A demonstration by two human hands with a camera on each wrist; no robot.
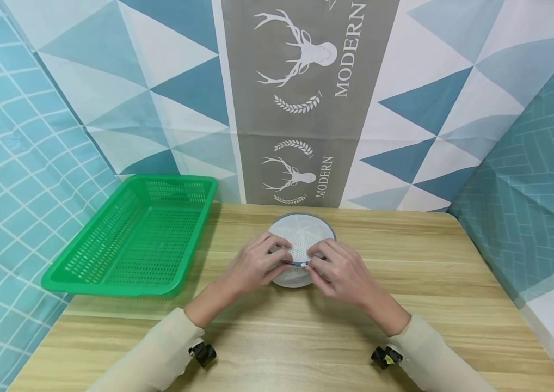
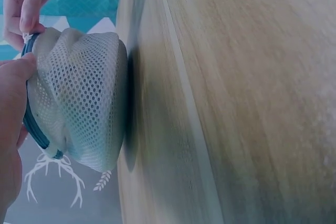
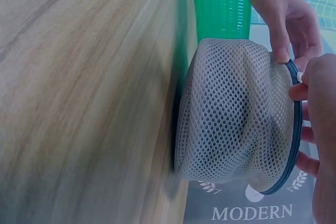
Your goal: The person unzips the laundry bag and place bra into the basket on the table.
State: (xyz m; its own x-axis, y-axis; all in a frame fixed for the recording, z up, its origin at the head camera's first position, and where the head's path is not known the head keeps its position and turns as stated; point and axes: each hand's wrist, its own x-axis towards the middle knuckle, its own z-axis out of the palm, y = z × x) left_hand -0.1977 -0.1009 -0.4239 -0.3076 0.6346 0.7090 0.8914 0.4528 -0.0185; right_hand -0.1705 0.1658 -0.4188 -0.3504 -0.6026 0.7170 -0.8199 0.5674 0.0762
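A round white mesh laundry bag with a dark blue zipper edge stands on the wooden table, its sides slightly creased. At the near side of its top, my left hand pinches the blue edge between thumb and fingers. My right hand pinches the white zipper pull on that same edge, close to the left fingertips. The right wrist view shows the mesh side bulging out below the rim, with right fingers behind the edge. The bag's inside is hidden.
A green plastic basket with slotted walls stands at the table's left. Behind the wooden table hangs a patterned cloth with deer heads and triangles. Small black cameras are strapped at both wrists.
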